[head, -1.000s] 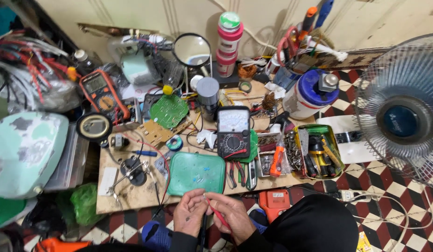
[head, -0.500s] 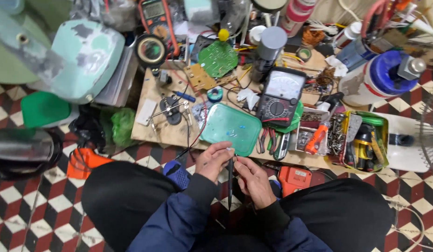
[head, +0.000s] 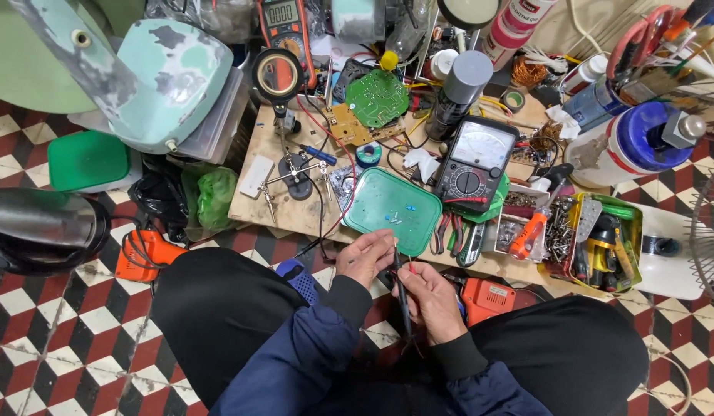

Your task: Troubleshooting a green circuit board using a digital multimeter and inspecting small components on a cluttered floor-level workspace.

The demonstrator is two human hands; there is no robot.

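**Holding probes over the lap, view pulled in closer**

Gripping a thin black probe (head: 402,289) upright, right hand (head: 432,302) curled shut around its shaft near the picture's centre, just at 6 o'clock from the green tray (head: 393,208). Pinching something small at the probe's upper tip, left hand (head: 367,256) closed, fingertips together, touching the right hand's side; what sits between the fingertips too small to tell. Two hands, one probe clearly seen, a red lead beside it.

Compared with half a second back: hands in the same pose, clasped together over the knees, but shifted slightly toward 3 o'clock and filling more of the view; board and clutter slid toward 12 o'clock.

Just beyond the hands, at 12 o'clock: one green tray with a few tiny parts inside. At 3 o'clock from the hands, one orange box (head: 488,299) on the floor. At 1 o'clock, one analogue meter (head: 476,162) with a black body. Further out at 12 o'clock, one round green circuit board (head: 378,97) and one grey spray can (head: 459,93). At 11 o'clock, one magnifier stand (head: 278,77) with two clip arms, and one digital meter (head: 284,21) at the top edge. Far at 10 o'clock, one pale green casing (head: 164,77).
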